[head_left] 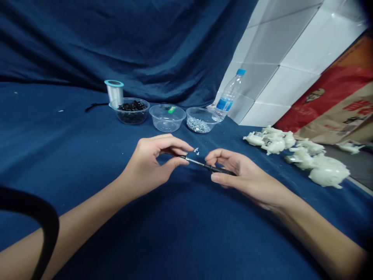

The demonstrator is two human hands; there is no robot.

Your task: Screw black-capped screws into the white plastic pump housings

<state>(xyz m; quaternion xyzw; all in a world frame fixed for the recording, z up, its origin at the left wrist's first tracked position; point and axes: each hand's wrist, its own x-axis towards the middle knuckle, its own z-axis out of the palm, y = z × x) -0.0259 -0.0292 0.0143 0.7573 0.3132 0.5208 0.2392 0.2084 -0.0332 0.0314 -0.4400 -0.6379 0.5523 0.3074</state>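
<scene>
My right hand [241, 177] is closed around the black handle of a thin screwdriver [208, 166], whose shaft points left. My left hand [151, 163] pinches at the screwdriver's tip with thumb and fingers; something tiny may be between them, too small to name. A few small silver screws [196, 150] lie on the blue cloth [72, 147] just beyond the fingertips. Both hands hover low over the cloth, close together.
Behind the hands stand three clear bowls: one with black pieces [131, 110], one nearly empty [167, 117], one with silver screws [201, 119]. A spool of clear thread [114, 91] and a water bottle [229, 97] stand nearby. White plastic parts [303, 155] are piled at right.
</scene>
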